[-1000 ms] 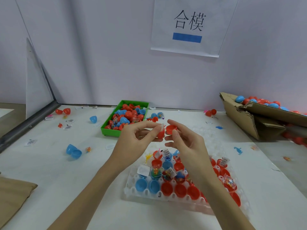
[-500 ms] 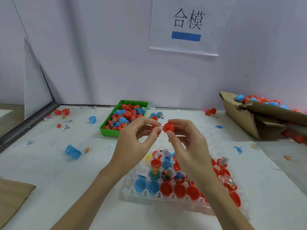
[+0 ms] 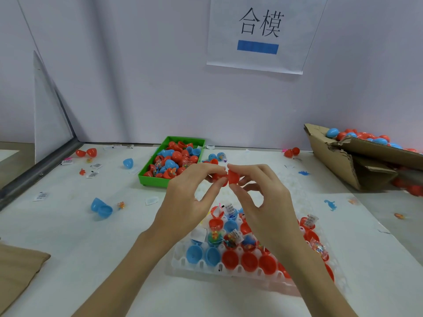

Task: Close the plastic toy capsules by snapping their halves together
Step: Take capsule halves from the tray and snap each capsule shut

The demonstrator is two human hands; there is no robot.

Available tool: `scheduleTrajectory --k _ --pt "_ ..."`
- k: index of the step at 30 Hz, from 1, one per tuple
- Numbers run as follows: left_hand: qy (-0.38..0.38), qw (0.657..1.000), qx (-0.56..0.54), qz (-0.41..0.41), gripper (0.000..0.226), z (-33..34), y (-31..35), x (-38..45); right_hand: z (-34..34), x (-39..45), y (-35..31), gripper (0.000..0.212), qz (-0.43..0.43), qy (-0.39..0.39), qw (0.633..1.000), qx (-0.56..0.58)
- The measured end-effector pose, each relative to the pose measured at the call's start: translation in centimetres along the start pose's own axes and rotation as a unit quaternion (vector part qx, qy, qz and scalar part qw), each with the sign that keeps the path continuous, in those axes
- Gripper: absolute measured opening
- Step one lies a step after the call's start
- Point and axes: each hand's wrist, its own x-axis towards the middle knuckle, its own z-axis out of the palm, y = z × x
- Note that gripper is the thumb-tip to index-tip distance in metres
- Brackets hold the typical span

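Observation:
Above the table my left hand point(image 3: 192, 195) pinches one red capsule half point(image 3: 218, 178) between thumb and fingertips. My right hand point(image 3: 258, 197) pinches the other red half point(image 3: 233, 176). The two halves touch edge to edge between my hands. Below them lies a white plastic tray point(image 3: 199, 265) holding several open red and blue capsule halves, some with small toys and paper slips inside. My right forearm hides part of the tray.
A green bin point(image 3: 148, 179) of red and blue capsule pieces stands behind my hands. A torn cardboard box point(image 3: 338, 163) with capsules sits at the right. An open blue capsule point(image 3: 100, 208), loose halves, labels and tiny toys lie scattered. A brown bag point(image 3: 16, 266) lies at the left edge.
Both hands have risen a little and the two red halves have come together, from a small gap to touching.

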Motion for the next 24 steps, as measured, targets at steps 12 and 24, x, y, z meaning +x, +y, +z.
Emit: scheduleTrajectory --k 12,24 --pt "0.01 0.993 -0.088 -0.08 0.023 0.1 1.2 0.3 -0.2 -0.1 -0.4 0.041 0.028 0.021 0.991 0.128" --pt "-0.039 0.971 -0.172 -0.163 0.026 -0.5 0.7 0.5 0.6 -0.3 -0.7 0.03 0.081 0.045 0.978 0.184"
